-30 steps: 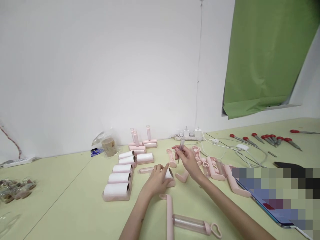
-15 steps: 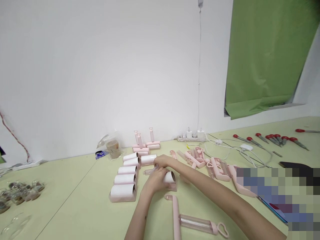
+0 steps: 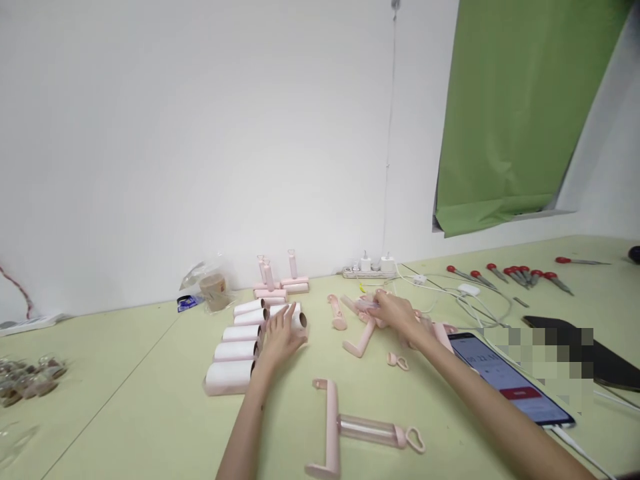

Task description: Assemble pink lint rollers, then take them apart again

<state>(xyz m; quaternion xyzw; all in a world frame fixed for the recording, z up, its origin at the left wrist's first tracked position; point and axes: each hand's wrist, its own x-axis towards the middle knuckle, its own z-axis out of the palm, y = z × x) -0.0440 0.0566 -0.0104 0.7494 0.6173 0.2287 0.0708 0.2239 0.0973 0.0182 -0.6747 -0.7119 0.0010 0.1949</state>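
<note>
My left hand (image 3: 283, 338) has its fingers spread against a white lint roll (image 3: 296, 316) with a brown core, beside the row of lint rolls (image 3: 230, 378) on its left. My right hand (image 3: 394, 312) reaches over a pile of pink and clear roller parts, its fingers closed on a clear handle tube (image 3: 367, 305); the thumb side is partly hidden. A pink roller frame (image 3: 357, 345) lies under that hand. Nearer me rests another pink frame (image 3: 332, 427) with a clear tube handle (image 3: 370, 431) and a heart-shaped loop. A small pink heart-loop cap (image 3: 397, 361) lies alone.
Pink lint rollers (image 3: 270, 287) stand handle-up by the wall. A power strip (image 3: 367, 272) with white cables sits behind the pile. At right are a phone (image 3: 505, 380), a black flat object (image 3: 580, 347) and several red-ended tools (image 3: 520, 275). A tape roll (image 3: 215, 292) stands left.
My hands have separated. The right one has moved right to the parts pile; the left has opened against a lint roll. That roll now lies farther back, and the phone shows.
</note>
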